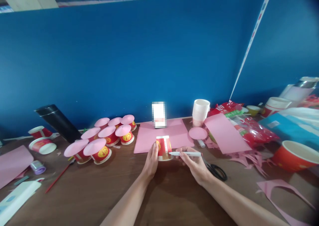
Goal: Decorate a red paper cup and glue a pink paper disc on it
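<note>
My left hand (151, 159) grips the left side of a red paper cup (163, 144) with yellow print, which is upside down at the table's middle. A white marker pen (188, 154) lies across the fingers of my right hand (193, 163), and its tip meets or nearly meets the cup's right side. Behind the cup is a stack of pink paper (146, 136). A pair of scissors with black handles (216, 172) rests beside my right wrist, partly hidden by it. Just past my right hand lies a pink paper disc (197, 133).
Several upturned red cups topped with pink discs (107, 132) stand at left, near a black bottle (58, 123) and a red brush (59, 175). At right are stacked white cups (200, 111), pink scraps (279, 192), red plastic packets (256, 129) and an orange bowl (295, 156).
</note>
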The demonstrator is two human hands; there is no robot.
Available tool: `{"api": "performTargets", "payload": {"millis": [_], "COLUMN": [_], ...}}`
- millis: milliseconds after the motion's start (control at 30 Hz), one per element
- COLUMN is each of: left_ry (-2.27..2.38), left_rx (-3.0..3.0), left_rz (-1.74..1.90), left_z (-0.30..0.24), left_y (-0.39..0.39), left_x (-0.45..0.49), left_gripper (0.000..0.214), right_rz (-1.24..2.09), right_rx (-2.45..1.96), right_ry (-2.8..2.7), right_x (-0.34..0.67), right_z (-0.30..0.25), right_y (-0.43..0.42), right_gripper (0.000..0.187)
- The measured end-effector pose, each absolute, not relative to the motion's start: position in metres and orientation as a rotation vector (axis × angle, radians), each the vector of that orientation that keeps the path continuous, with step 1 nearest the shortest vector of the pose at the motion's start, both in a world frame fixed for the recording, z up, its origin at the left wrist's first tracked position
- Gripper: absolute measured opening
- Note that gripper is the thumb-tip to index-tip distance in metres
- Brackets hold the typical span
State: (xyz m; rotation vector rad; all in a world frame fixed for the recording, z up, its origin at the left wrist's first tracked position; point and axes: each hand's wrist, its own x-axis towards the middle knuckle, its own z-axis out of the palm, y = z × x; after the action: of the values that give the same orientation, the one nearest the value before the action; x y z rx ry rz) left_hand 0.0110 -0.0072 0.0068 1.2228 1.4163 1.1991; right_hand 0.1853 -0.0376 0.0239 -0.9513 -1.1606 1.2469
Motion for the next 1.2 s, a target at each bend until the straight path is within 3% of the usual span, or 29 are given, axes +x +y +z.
{"api": "performTargets", "payload": {"millis": [633,1200], "left_ry": [1.396,1.353], "left_rx": [1.232,1.305], "left_rz": [1.262,1.23], "left_z": [0.002,0.014], "left_y": [-0.004,-0.008], "left_x": [0.011,0.017], "left_gripper": [0.057,0.047], "right_rz": [1.242,1.242], "right_rx": [-0.934,-0.918], "right_ry": [-1.289,-1.217], "right_x": [0.188,0.187], "right_z": [0.021,0.021], "right_y": [-0.038,-0.036], "right_gripper": [0.027,0.027]}}
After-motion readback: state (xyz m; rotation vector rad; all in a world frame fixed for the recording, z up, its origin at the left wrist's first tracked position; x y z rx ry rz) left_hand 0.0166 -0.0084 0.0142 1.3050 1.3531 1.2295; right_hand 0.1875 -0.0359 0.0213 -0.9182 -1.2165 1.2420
